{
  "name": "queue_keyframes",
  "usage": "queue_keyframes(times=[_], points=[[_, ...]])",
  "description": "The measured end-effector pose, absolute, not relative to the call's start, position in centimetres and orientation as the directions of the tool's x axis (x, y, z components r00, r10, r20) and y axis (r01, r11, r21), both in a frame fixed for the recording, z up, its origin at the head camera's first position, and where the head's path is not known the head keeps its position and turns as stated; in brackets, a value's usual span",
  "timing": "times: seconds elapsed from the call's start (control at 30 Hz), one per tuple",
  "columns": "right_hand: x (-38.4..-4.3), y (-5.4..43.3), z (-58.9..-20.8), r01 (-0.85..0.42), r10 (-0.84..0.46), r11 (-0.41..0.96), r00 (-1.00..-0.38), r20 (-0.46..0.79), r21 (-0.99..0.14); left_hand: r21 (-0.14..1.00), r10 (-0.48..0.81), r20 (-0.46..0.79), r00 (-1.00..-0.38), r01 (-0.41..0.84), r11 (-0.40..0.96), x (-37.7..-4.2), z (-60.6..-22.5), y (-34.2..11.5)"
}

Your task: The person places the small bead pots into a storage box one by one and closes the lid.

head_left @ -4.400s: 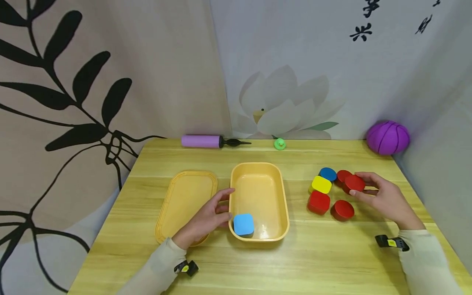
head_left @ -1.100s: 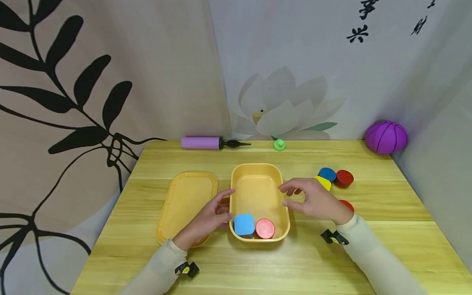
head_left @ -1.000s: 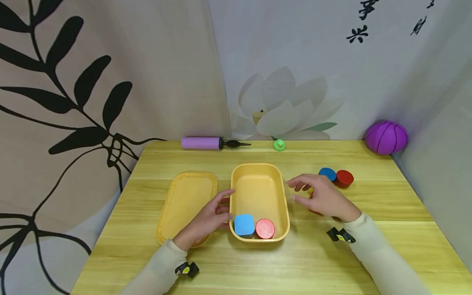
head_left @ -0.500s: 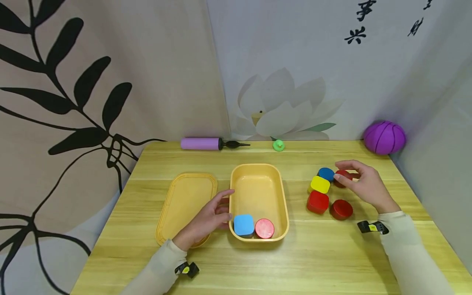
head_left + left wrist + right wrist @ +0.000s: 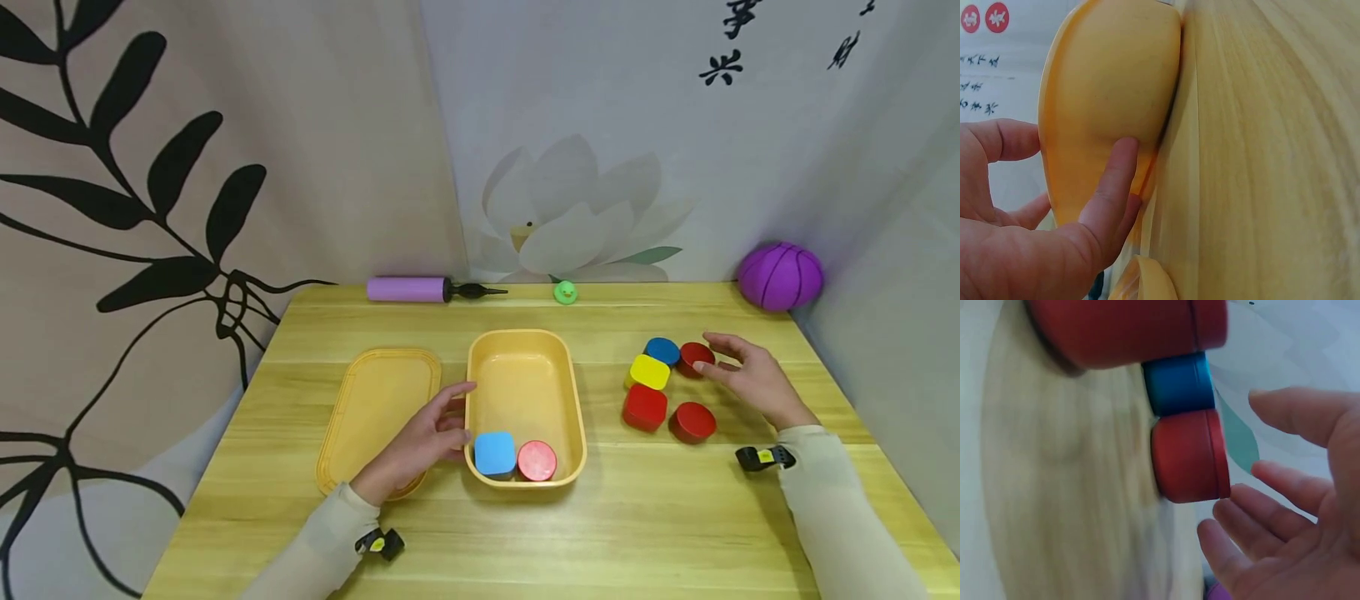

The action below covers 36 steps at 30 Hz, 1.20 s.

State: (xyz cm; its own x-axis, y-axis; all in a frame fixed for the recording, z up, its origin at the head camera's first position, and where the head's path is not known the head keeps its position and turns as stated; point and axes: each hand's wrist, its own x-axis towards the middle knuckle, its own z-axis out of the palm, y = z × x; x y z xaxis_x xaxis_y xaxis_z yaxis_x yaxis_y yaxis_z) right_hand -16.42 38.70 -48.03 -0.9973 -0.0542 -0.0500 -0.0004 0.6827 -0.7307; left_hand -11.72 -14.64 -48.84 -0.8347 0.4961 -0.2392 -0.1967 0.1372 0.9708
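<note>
My left hand [image 5: 423, 437] rests against the left side of a yellow plastic box [image 5: 525, 337], fingers extended along its wall and rim, as the left wrist view shows. Inside the box's near end sit a light blue square tub [image 5: 495, 454] and a pinkish-red round tub [image 5: 537, 461]. Over at the right, my right hand [image 5: 750, 379] is spread beside a round red tub [image 5: 695, 360], fingertips right at its edge. The right wrist view shows that tub [image 5: 1188, 456] upright, with a blue round tub [image 5: 1180, 384] touching it.
A yellow lid [image 5: 382, 417] lies left of the box. Near the right hand stand a yellow tub [image 5: 648, 372], a square red tub [image 5: 645, 407] and another round red tub [image 5: 692, 422]. A purple pump [image 5: 408, 289], green duck [image 5: 566, 292] and purple ball [image 5: 781, 277] line the back.
A round red tub went from the right-hand group into the box. My right hand then returned rightward to another round red tub and has just shifted slightly right. The left hand stays put.
</note>
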Motion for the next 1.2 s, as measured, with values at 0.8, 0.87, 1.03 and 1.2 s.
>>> queue_keyframes(times=[0.8, 0.87, 1.03, 1.2], points=[[-16.8, 39.4, -48.4, -0.021, -0.081, 0.711, -0.995, -0.052, -0.703, 0.969, 0.481, -0.244, -0.842, -0.198, 0.145, -11.8, -49.0, -14.6], [-16.8, 39.2, -48.1, -0.023, -0.075, 0.708, -0.996, -0.043, -0.706, 0.969, 0.48, -0.247, -0.842, -0.202, 0.144, -11.8, -49.0, -14.6], [-16.5, 38.6, -47.3, -0.066, -0.066, 0.703, -0.997, 0.027, -0.708, 0.968, 0.483, -0.252, -0.839, -0.21, 0.141, -11.9, -49.0, -14.6], [-16.2, 37.3, -46.0, -0.149, -0.1, 0.683, -0.989, 0.11, -0.715, 0.969, 0.488, -0.245, -0.838, -0.2, 0.142, -12.0, -49.1, -14.6]])
